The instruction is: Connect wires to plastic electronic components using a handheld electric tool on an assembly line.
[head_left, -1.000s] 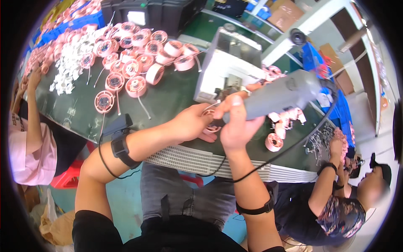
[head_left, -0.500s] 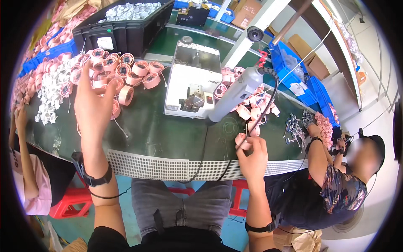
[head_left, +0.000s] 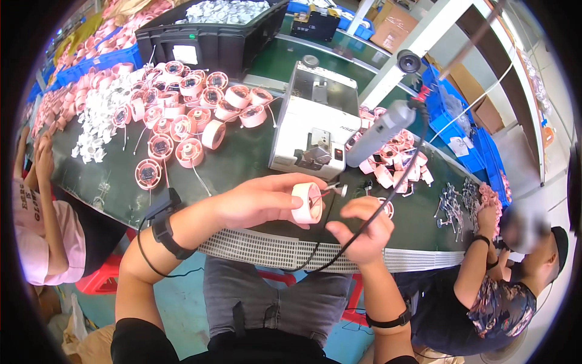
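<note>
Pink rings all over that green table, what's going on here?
A person's left hand holds a pink ring-shaped part above the green table. The right hand is close by, thumb and forefinger apart. A white machine stands beyond the hands, with a grey cylindrical tool to its right. More pink parts lie heaped at left.
</note>
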Demonstrator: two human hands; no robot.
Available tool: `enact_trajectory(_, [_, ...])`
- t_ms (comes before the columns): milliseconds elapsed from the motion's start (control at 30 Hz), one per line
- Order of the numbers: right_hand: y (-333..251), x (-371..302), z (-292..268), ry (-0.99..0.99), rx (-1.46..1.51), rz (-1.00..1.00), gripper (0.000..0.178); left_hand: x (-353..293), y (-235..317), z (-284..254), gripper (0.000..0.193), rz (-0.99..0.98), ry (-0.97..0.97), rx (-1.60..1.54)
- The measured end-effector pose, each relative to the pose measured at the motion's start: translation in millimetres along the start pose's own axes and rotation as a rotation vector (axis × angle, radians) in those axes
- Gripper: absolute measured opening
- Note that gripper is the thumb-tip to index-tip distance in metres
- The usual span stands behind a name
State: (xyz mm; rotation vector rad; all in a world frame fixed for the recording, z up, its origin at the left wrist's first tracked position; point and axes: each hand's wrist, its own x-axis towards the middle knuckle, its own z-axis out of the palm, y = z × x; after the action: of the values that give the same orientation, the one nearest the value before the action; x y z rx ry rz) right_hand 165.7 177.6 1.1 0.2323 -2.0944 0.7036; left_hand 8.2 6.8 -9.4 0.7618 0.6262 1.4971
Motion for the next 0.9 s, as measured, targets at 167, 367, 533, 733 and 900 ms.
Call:
enact_trajectory(167, [21, 13, -5, -0.171, 0.044, -0.013, 0.036, -1, 3, -3, 0.056, -0.103, -0.08, -0.13])
enact_trajectory(367, [38, 23, 0, -0.254, 0.445, 0.094, 0.017, -2, 3, -10, 0.058, -0.111, -0.05, -0.128])
enact_trajectory(533, [38, 15, 12, -0.394, 0.587, 0.352, 0.012, 6, 0, -12, 0.046, 0.049, 0.133, -0.169])
enact_trajectory(733, [35, 11, 15, -0.451, 0.448, 0.421, 0.014, 10, -1, -7, 0.043, 0.042, 0.242, -0.153])
enact_trajectory(900, [29, 12, 19, -0.404, 0.416, 0.351, 0.012, 14, -10, -6, 0.04, 0.026, 0.309, -0.094])
